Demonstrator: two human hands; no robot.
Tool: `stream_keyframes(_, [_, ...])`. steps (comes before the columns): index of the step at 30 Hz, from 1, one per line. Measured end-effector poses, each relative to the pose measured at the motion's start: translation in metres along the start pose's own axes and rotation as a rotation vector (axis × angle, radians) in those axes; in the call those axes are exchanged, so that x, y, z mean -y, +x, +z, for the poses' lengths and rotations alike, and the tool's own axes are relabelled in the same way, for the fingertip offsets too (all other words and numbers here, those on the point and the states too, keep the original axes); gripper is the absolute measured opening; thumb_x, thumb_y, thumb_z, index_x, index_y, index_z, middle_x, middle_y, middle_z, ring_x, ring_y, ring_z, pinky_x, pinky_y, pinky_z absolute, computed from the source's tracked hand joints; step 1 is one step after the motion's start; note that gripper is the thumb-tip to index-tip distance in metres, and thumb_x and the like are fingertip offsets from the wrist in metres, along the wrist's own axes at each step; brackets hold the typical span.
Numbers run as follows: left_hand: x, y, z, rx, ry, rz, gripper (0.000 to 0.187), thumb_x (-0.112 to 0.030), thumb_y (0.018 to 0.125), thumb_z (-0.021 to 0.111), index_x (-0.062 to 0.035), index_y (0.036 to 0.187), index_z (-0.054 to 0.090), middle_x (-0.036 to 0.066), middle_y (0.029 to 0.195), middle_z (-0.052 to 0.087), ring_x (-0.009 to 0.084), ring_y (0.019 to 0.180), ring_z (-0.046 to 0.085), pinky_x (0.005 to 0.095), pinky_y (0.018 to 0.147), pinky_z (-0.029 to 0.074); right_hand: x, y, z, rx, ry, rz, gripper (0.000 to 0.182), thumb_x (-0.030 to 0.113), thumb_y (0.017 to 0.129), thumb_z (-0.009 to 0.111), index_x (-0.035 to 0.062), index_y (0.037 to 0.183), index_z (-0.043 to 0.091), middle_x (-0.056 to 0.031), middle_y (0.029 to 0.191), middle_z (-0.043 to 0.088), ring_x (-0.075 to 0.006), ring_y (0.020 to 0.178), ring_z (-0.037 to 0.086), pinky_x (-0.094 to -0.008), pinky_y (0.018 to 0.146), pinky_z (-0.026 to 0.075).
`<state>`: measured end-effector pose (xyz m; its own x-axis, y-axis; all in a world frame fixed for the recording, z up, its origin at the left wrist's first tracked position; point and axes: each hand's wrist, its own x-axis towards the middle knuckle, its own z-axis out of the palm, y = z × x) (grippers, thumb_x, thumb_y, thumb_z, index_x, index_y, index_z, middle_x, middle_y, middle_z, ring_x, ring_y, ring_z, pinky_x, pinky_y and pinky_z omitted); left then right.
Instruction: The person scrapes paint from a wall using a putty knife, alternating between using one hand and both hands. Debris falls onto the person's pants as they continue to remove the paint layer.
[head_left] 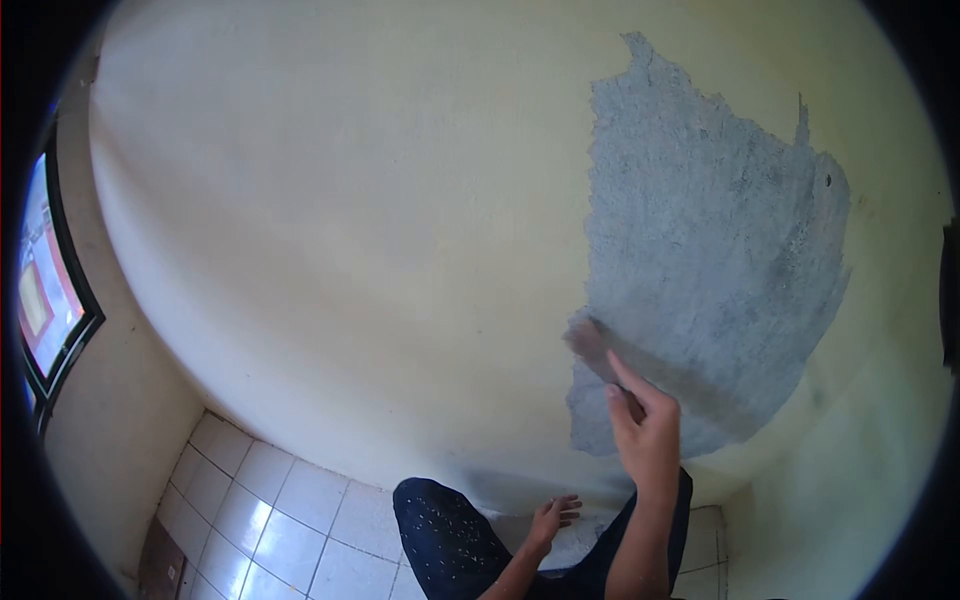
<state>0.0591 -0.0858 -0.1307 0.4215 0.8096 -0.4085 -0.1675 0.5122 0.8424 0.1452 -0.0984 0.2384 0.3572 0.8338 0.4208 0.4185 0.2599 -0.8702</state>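
My right hand (645, 425) is closed around the handle of a scraper (592, 345), with the index finger stretched along it. The scraper's broad end is blurred and lies at the left edge of a bare grey patch (710, 240) on the wall. Ragged edges of cream paint surround this patch. Low between my knees, my left hand (552, 522) has its fingers apart and holds nothing.
The cream wall (380, 220) fills most of the view. Below it are white floor tiles (290, 540). My dark trousers (450, 540) carry pale flecks. At the far left is a dark-framed window (70, 350).
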Motion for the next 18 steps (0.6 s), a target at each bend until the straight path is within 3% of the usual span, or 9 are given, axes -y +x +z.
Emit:
stream_keyframes(2, [0.011,-0.001,0.005,0.015,-0.005,0.000,0.050,-0.037,0.112,0.037,-0.0046,0.139,0.063,0.014,0.131,0.071,0.0264,0.112,0.068,0.0395,0.099,0.050,0.005,-0.002,-0.001,0.068,-0.089,0.044,0.043,0.001,0.097,0.065,0.0062,0.140,0.065,0.0020,0.080,0.035,-0.0051,0.070,0.036,-0.0238,0.059,0.037])
stream_keyframes(4, [0.009,0.004,-0.002,0.015,-0.014,0.011,0.048,-0.035,0.112,0.038,-0.0047,0.139,0.064,0.014,0.131,0.071,0.0265,0.112,0.068,0.0396,0.099,0.050,0.003,-0.010,-0.006,-0.007,0.005,-0.038,0.043,0.001,0.097,0.065,0.0060,0.139,0.065,-0.0084,0.076,0.044,-0.0048,0.072,0.041,-0.0232,0.063,0.041])
stream_keyframes(6, [0.002,0.001,-0.005,-0.008,-0.025,0.014,0.048,-0.035,0.111,0.038,-0.0044,0.138,0.064,0.014,0.131,0.071,0.0261,0.111,0.068,0.0396,0.098,0.050,0.014,-0.015,-0.012,-0.048,0.031,0.002,0.041,0.001,0.097,0.064,0.0045,0.138,0.066,-0.0156,0.086,0.072,-0.0040,0.079,0.050,-0.0229,0.071,0.047])
stream_keyframes(8, [0.002,-0.001,-0.004,-0.019,-0.032,-0.003,0.047,-0.034,0.111,0.039,-0.0043,0.138,0.064,0.013,0.130,0.071,0.0251,0.110,0.068,0.0394,0.098,0.050,0.012,-0.004,-0.003,-0.007,-0.072,0.060,0.040,-0.001,0.097,0.063,0.0022,0.137,0.066,-0.0112,0.101,0.076,-0.0034,0.085,0.053,-0.0220,0.076,0.048])
stream_keyframes(10, [0.005,0.002,-0.002,0.002,-0.021,-0.003,0.047,-0.034,0.111,0.039,-0.0044,0.138,0.064,0.012,0.129,0.072,0.0248,0.110,0.068,0.0393,0.098,0.050,0.010,-0.007,-0.010,-0.008,-0.091,0.065,0.040,-0.002,0.097,0.063,0.0010,0.137,0.066,-0.0119,0.100,0.074,-0.0032,0.085,0.053,-0.0218,0.076,0.048])
stream_keyframes(12, [0.004,0.001,-0.002,0.006,0.002,0.001,0.047,-0.034,0.111,0.039,-0.0043,0.138,0.064,0.012,0.129,0.072,0.0245,0.110,0.068,0.0391,0.098,0.050,0.011,-0.010,-0.013,-0.035,0.018,-0.020,0.039,-0.001,0.097,0.063,0.0011,0.136,0.066,-0.0177,0.082,0.069,-0.0033,0.079,0.049,-0.0222,0.070,0.046])
stream_keyframes(15, [0.002,0.000,-0.001,-0.005,-0.020,-0.015,0.048,-0.035,0.111,0.039,-0.0046,0.138,0.064,0.012,0.129,0.072,0.0246,0.111,0.068,0.0394,0.099,0.049,0.005,-0.004,-0.010,-0.050,-0.016,-0.109,0.039,-0.001,0.097,0.063,0.0012,0.137,0.065,-0.0111,0.075,0.051,-0.0035,0.077,0.047,-0.0218,0.068,0.044])
stream_keyframes(18, [0.003,0.000,0.001,0.019,0.012,-0.003,0.048,-0.035,0.111,0.038,-0.0052,0.139,0.063,0.011,0.131,0.071,0.0250,0.114,0.067,0.0400,0.100,0.049,0.006,0.003,-0.004,0.096,-0.083,0.047,0.040,-0.001,0.098,0.062,0.0012,0.137,0.065,0.0014,0.083,0.041,-0.0041,0.078,0.048,-0.0233,0.069,0.046])
